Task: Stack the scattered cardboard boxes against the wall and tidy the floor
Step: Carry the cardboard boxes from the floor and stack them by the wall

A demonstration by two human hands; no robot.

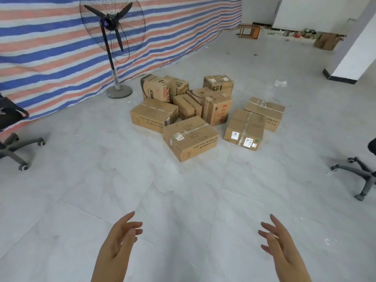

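Observation:
Several taped brown cardboard boxes lie scattered on the grey tiled floor ahead of me. The nearest box point(190, 138) sits at the front of the group, with a flat box point(245, 129) to its right and another box point(153, 115) to its left. More boxes crowd behind them, some tipped on end. My left hand point(120, 239) and my right hand point(277, 239) hover low in the view, well short of the boxes, fingers spread and relaxed, holding nothing.
A striped tarp wall point(50, 58) runs along the left, with a tall standing fan point(113, 27) in front of it. Office chair bases stand at the left point(18, 147) and right point(360, 171). A white pillar point(354, 58), a wooden stool point(249, 30) and debris lie farther back.

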